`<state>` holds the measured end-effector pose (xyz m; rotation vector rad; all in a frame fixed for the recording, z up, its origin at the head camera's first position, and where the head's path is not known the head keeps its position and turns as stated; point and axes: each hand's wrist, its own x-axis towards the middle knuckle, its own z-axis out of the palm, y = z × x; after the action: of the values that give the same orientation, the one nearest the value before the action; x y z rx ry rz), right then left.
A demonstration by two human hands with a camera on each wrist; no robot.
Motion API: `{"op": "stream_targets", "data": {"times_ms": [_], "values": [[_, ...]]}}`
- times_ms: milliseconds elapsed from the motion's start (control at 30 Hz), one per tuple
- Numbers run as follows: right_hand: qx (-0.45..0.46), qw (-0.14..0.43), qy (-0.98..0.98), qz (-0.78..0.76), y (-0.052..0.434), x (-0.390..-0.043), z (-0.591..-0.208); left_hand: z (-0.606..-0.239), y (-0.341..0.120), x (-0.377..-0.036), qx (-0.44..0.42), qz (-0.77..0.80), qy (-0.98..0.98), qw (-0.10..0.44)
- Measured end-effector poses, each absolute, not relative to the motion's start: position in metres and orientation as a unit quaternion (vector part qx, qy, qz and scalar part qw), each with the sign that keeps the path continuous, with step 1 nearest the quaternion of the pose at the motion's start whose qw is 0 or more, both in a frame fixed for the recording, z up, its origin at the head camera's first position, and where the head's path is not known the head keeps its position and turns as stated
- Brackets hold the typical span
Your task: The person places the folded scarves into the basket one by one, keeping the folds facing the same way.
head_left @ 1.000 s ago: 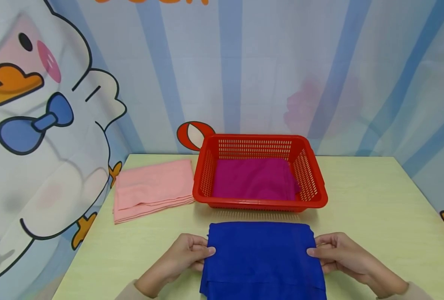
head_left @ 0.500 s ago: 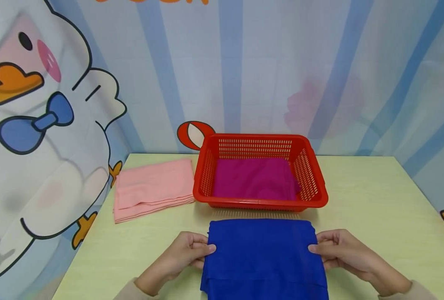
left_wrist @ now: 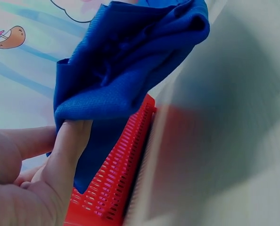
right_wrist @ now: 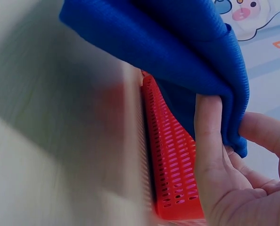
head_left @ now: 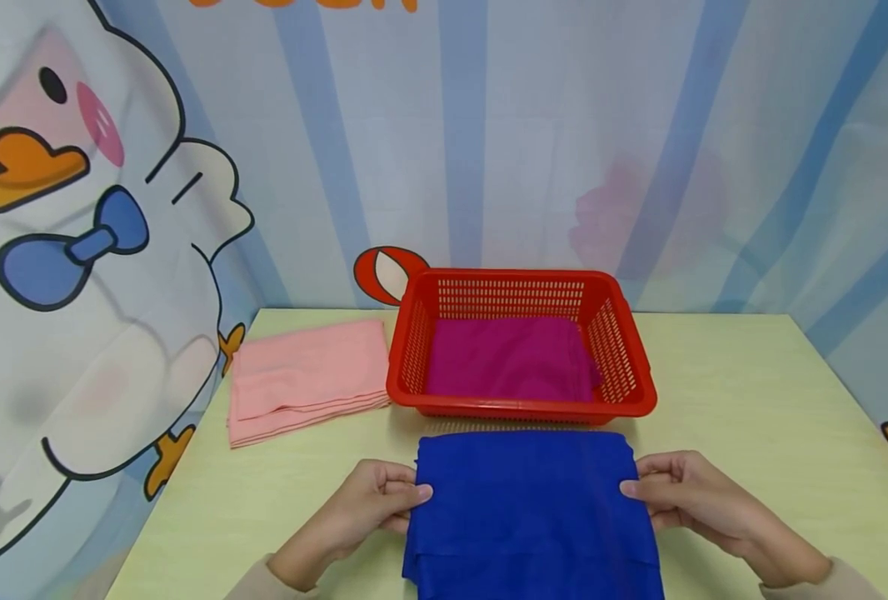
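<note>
blue cloth (head_left: 526, 508), folded, is held at the near edge of the table (head_left: 751, 417), just in front of the basket (head_left: 519, 408); its far edge reaches the basket's near wall in the head view.

at the far left of the table a folded pink cloth (head_left: 305, 379) is laid flat, just beside the basket's left wall and well apart from the hands.

the left hand (head_left: 365, 508) is set at the blue cloth's left edge. its thumb is laid on top of the cloth and its fingers are curled underneath, so the edge is pinched between them. in the left wrist view the blue cloth (left_wrist: 126, 70) is seen bunched over a finger of the left hand (left_wrist: 41, 174), with the basket (left_wrist: 121, 174) close behind.

in the middle, the red slotted basket is stood on the table, and a magenta cloth (head_left: 507, 358) is laid folded inside it.

the right hand (head_left: 691, 500) is set at the blue cloth's right edge in the same manner, thumb on top, fingers curled below, clamped on the cloth. in the right wrist view the blue cloth (right_wrist: 177, 52) is draped over the fingers of the right hand (right_wrist: 234, 179), and the basket (right_wrist: 170, 160) is seen just beside them.

behind the table a striped backdrop (head_left: 489, 125) with a cartoon duck is hung.
</note>
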<state>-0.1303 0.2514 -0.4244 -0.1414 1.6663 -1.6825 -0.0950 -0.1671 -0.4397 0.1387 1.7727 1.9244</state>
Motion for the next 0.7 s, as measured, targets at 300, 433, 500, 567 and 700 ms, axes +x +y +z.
{"op": "stream_targets", "data": {"times_ms": [300, 433, 500, 567, 700], "values": [[-0.09, 0.372, 0.635, -0.672, 0.252, -0.132, -0.421, -0.433, -0.17, -0.097, 0.055, 0.712, 0.651, 0.259], [-0.093, 0.369, 0.629, -0.678, 0.251, -0.132, -0.419, -0.431, -0.17, -0.098, 0.054, 0.712, 0.651, 0.258], [-0.096, 0.368, 0.624, -0.683, 0.25, -0.132, -0.418, -0.43, -0.171, -0.099, 0.054, 0.713, 0.65, 0.258], [-0.103, 0.367, 0.618, -0.688, 0.249, -0.132, -0.418, -0.43, -0.171, -0.1, 0.056, 0.714, 0.648, 0.258], [-0.11, 0.368, 0.613, -0.69, 0.248, -0.132, -0.417, -0.429, -0.172, -0.102, 0.058, 0.714, 0.647, 0.259]]}}
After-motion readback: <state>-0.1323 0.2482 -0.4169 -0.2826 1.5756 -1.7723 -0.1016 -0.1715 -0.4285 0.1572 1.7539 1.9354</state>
